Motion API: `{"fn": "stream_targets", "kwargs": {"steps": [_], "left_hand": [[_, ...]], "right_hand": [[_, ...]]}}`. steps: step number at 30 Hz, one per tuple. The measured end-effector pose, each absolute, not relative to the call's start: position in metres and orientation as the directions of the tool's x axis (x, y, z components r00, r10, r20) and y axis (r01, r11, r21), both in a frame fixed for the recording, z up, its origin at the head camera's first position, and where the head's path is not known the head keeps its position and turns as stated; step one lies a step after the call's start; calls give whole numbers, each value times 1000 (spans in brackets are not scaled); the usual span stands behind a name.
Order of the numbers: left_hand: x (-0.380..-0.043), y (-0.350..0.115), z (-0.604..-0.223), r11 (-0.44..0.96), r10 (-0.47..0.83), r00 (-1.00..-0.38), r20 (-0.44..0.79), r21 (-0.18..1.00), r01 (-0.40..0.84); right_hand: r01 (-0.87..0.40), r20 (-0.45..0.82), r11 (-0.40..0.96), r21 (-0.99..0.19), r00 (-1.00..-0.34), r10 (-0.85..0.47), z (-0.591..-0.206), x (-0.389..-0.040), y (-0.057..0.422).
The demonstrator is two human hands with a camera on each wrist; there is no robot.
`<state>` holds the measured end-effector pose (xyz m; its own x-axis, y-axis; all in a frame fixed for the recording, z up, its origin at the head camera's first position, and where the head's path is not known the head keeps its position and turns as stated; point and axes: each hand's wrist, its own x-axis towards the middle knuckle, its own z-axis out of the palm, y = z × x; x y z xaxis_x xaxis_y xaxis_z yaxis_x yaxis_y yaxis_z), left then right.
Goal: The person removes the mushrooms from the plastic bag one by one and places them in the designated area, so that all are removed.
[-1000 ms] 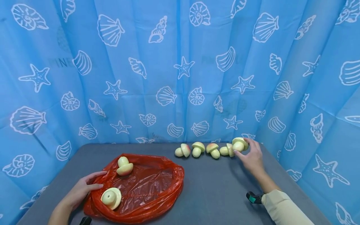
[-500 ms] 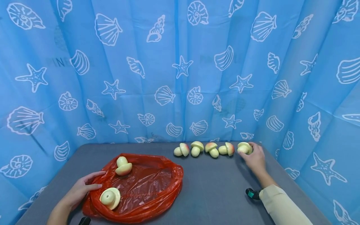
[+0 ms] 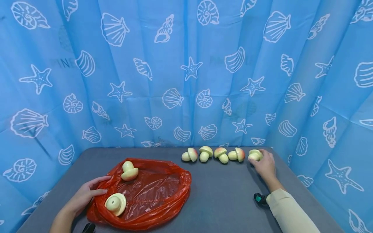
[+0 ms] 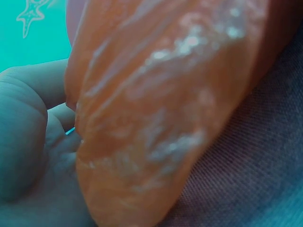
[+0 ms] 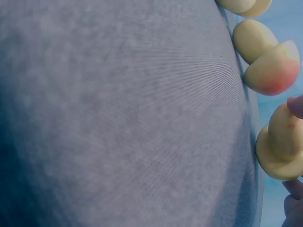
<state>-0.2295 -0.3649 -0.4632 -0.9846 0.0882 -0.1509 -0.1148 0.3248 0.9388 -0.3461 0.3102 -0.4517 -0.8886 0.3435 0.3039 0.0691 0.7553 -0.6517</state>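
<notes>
A second ago the right hand [image 3: 266, 166] had its piece looking raised, overlapping the next one in line; now that held mushroom [image 3: 255, 155] is lower, with a gap showing between the two. I'd judge it is just about set down as the fifth in the row, though I can't tell whether the bench has taken its weight. The fingers are narrow around it, gripping it from opposite sides.

It sits near the two o'clock corner of the bench [image 3: 221, 194], with the neighbouring mushroom [image 3: 240, 154] at its nine o'clock and three more mushrooms [image 3: 206, 153] farther along that way. Its stem seems to point toward seven o'clock and its cap toward one; the long axis follows that line, foreshortened, so the angle is loose. The neighbour lies with its stem to nine and its blushed cap to three.

Over at eight o'clock the left hand [image 3: 84, 194] hasn't shifted, fingers spread and touching the red bag [image 3: 186, 181]. In it lie an upper mushroom [image 3: 129, 174], stem toward twelve, and a lower mushroom [image 3: 113, 204], stem turned upward.
</notes>
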Motion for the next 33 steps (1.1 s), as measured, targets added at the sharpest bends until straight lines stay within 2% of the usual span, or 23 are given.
{"fn": "stream_targets", "kwargs": {"steps": [9,17,33], "left_hand": [[-227,-363,-460,349,78,-983,-167,928,-130],[-229,-363,-461,325,95,-983,-158,938,-120],[-230,-366,-464,339,88,-984,-154,934,-115]], "right_hand": [[59,305,772,-633,-897,319,-456,-351,313],[-36,387,889,-457,-907,163,-456,-352,317],[-75,349,890,-450,-932,98,-449,-345,316]]}}
